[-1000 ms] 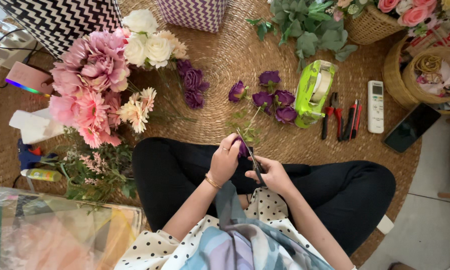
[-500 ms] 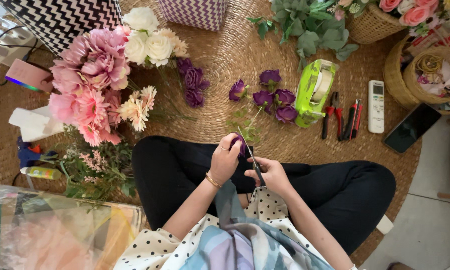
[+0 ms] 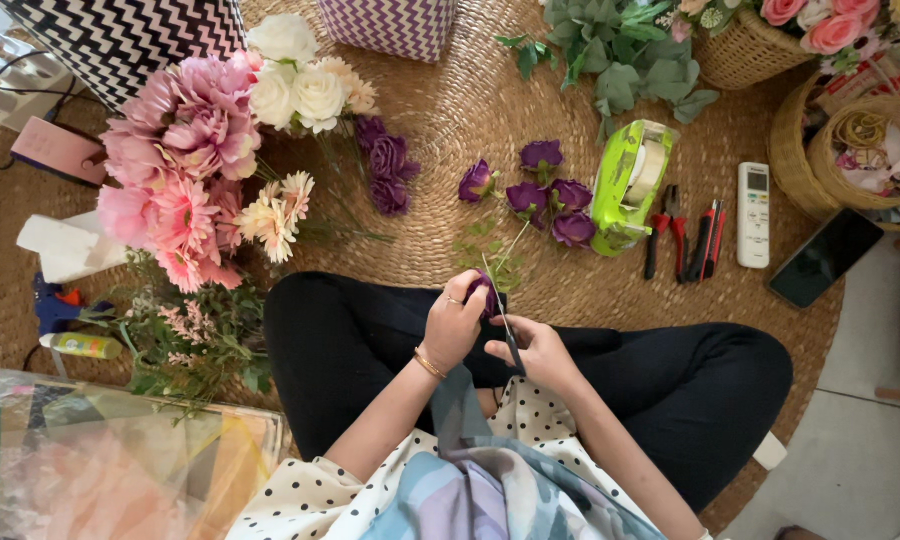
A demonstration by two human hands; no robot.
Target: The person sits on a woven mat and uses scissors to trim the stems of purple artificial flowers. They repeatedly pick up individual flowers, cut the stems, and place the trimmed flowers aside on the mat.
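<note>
The purple flower (image 3: 487,295) sits pinched in the fingers of my left hand (image 3: 454,322), just above my crossed legs in black trousers (image 3: 670,385), its thin green stem (image 3: 503,262) running up and away from me over the woven round mat (image 3: 440,120). My right hand (image 3: 540,352) is closed around a dark slim tool (image 3: 511,345) that points up toward the bloom, its tip right beside my left fingers; I cannot tell what kind of tool it is. Just beyond the stem lie loose purple blooms (image 3: 550,195) on the mat, and beside them a lime-green tape dispenser (image 3: 630,185). To the right of that rest red-handled pliers (image 3: 665,228), a white remote (image 3: 753,213) and a dark phone (image 3: 822,258). On my left lies a heap of pink flowers (image 3: 175,165) with white roses (image 3: 300,85) above them, and green sprigs (image 3: 195,335) close to my knee.
</note>
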